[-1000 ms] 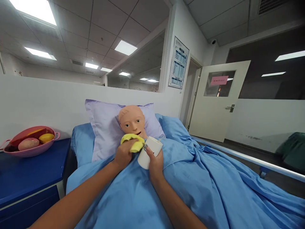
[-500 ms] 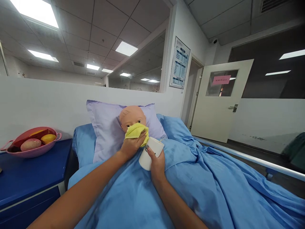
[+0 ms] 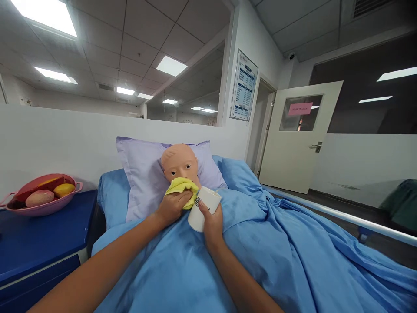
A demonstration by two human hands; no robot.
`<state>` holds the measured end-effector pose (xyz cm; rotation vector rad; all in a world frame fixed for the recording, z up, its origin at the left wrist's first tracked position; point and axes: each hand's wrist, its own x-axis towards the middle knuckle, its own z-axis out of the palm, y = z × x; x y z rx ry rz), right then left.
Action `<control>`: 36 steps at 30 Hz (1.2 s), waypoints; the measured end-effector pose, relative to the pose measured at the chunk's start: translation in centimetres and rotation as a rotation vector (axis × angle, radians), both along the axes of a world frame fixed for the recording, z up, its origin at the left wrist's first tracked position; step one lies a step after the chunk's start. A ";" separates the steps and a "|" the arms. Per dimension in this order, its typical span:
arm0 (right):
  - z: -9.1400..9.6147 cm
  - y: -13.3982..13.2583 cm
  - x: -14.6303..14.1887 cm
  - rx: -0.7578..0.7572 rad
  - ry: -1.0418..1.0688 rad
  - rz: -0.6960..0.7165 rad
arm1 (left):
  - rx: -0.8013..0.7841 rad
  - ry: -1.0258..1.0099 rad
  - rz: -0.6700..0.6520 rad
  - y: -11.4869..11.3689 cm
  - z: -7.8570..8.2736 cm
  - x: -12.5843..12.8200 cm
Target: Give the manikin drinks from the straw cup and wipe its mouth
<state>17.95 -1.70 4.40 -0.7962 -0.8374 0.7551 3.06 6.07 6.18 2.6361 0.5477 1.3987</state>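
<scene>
while the left hand (image 3: 171,206) presses a bunched yellow cloth (image 3: 180,186) against the lower face of the manikin head (image 3: 180,161), i see its fingers curled tight around the cloth. the cloth covers the mouth and chin, so i can make out neither; the eyes and the bare scalp show above it.

the right hand (image 3: 210,221) is clamped on a white cup (image 3: 203,206), gripping its wall from below. the cup is tilted, its rim towards the manikin's chin and touching the right edge of the cloth. from this angle i cannot see into the cup. a dark mark on its side sits partly under the thumb, and i cannot read it.

the head lies on a lilac pillow (image 3: 140,174). from the neck down the manikin is hidden under a blue sheet (image 3: 276,252). both forearms cross that sheet and are cut off at the bottom edge.

at the left, a blue bedside cabinet (image 3: 42,243), cut off by the frame, carries a pink bowl (image 3: 42,208) of fruit. one yellow piece and one pinkish piece are plain; the darker pieces behind them i cannot tell apart.

along the far side of the bed a bed rail (image 3: 342,217) runs out of the picture at the right. beyond it a door (image 3: 293,148) stands ajar with a pink note on its window, and a wall chart (image 3: 244,84) hangs beside the doorway. the writing on both is too small to read. a dark green shape (image 3: 402,202) at the right edge is cut off, and i cannot say what it is.
</scene>
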 end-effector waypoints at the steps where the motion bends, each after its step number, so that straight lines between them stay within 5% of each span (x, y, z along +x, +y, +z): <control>1: 0.0 0.1 0.0 -0.005 -0.001 -0.005 | 0.004 0.001 0.012 -0.1 0.0 -0.3; 8: -0.3 0.6 0.1 -0.058 0.004 -0.002 | 0.115 -0.342 0.144 -1.6 3.7 0.8; 12: -0.2 0.6 0.1 -0.027 0.031 0.007 | 0.072 -0.123 -0.065 -0.9 5.3 2.6; 15: -0.2 0.7 0.2 -0.031 0.069 -0.003 | -0.030 0.019 -0.119 0.3 4.4 2.8; 20: -0.4 1.1 0.4 -0.006 0.077 0.015 | -0.126 -0.032 -0.055 1.4 1.4 1.7; 26: -0.7 1.3 0.1 -0.005 0.054 0.002 | 0.159 0.070 0.096 1.2 -1.5 -0.6; 30: -1.0 1.3 0.0 0.009 -0.011 0.007 | 0.338 0.046 0.173 -0.3 -1.8 -1.8; 32: -1.2 1.3 0.0 0.008 -0.057 0.006 | 0.201 -0.106 0.234 -2.1 -0.9 -1.8; 36: -1.4 1.1 -0.2 0.032 -0.112 0.084 | -0.478 -0.625 0.320 -6.3 1.9 -0.9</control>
